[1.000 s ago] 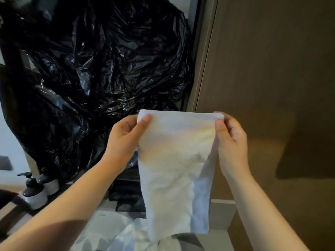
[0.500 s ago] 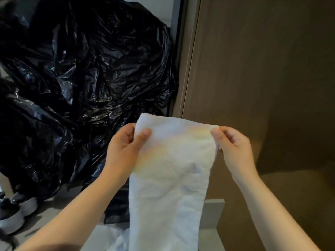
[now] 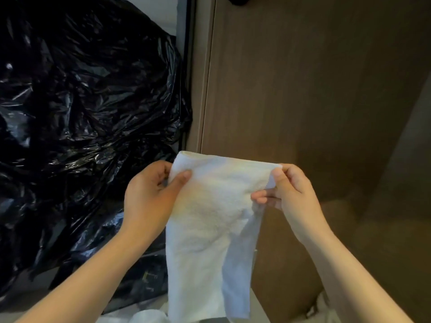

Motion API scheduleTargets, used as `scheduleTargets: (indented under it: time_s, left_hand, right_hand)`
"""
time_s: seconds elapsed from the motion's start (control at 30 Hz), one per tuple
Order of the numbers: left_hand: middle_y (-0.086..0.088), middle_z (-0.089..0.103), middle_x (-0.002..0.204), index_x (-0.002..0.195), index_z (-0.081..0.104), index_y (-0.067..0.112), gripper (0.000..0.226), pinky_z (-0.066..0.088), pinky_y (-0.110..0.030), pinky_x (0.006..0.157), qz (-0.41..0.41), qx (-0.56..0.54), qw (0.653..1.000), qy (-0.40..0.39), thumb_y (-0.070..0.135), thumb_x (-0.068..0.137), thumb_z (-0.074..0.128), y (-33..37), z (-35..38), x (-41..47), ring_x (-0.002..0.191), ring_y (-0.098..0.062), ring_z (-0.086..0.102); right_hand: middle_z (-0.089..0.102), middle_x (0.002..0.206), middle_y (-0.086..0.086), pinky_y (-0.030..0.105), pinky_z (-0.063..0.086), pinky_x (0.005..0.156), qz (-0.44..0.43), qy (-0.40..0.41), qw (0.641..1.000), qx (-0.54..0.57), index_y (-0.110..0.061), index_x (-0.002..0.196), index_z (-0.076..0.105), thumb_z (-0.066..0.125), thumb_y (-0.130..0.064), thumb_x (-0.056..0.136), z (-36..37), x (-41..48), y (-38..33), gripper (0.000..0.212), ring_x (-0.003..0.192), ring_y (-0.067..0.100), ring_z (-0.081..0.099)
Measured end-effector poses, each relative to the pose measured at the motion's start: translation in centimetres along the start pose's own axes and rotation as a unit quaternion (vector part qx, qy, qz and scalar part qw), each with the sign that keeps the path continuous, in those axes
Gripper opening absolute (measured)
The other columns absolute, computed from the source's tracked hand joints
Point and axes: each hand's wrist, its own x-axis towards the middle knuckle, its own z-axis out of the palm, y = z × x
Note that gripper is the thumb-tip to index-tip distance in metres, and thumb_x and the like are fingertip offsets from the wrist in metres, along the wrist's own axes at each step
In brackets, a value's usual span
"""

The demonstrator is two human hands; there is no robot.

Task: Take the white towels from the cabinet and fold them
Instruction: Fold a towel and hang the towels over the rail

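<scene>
A white towel hangs lengthwise in front of me, held up by its top edge. My left hand pinches the top left corner, thumb on the front of the cloth. My right hand grips the top right corner, its fingers curled into the towel's right edge, which bunches inward there. The towel's lower end reaches the bottom of the view, where more white cloth lies, mostly hidden.
A large crinkled black plastic bag fills the left side, inside the cabinet opening. A brown wooden cabinet door or panel stands to the right, close behind the towel. A pale ledge shows at the bottom.
The view has tilted so the bottles at lower left are gone. My right fingers have curled into the towel's right edge, pulling it inward. Both hands sit slightly lower in the frame.
</scene>
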Motion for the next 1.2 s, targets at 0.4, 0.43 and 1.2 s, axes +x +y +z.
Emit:
scheduleTargets:
  time_s: [0.4, 0.43, 1.2]
  left_hand:
    - [-0.001, 0.073, 0.068, 0.085, 0.065, 0.012, 0.018, 0.059, -0.025, 0.062, 0.054, -0.138, 0.989, 0.003, 0.03, 0.088, 0.068, 10.1, 4.0, -0.5, 0.064, -0.01, 0.072]
    - [-0.002, 0.073, 0.069, 0.086, 0.065, 0.012, 0.018, 0.059, -0.025, 0.061, 0.063, -0.145, 0.987, 0.008, 0.03, 0.089, 0.067, 11.2, 4.3, -0.6, 0.065, -0.012, 0.072]
    - [0.017, 0.072, 0.081, 0.087, 0.065, 0.027, 0.014, 0.059, -0.038, 0.072, 0.297, -0.081, 0.93, 0.202, 0.04, 0.089, 0.063, 32.4, 7.3, 0.3, 0.073, -0.002, 0.07]
  right_hand:
    - [0.068, 0.107, -0.001, 0.026, 0.06, 0.072, -0.147, 0.08, 0.986, -0.006, -0.015, 0.12, 0.055, 0.048, -0.033, 0.101, -8.3, 0.1, -6.0, 0.027, 0.087, 0.019, 0.073]
    - [0.067, 0.108, -0.002, 0.028, 0.06, 0.074, -0.161, 0.079, 0.984, -0.005, -0.016, 0.119, 0.055, 0.048, -0.034, 0.1, -9.4, 0.1, -6.6, 0.027, 0.089, 0.019, 0.073]
    - [0.019, 0.146, -0.041, -0.007, 0.022, 0.095, -0.453, -0.014, 0.879, -0.152, -0.045, 0.147, 0.008, 0.068, -0.014, 0.09, -22.3, 3.3, -19.0, 0.088, 0.136, -0.019, 0.024]
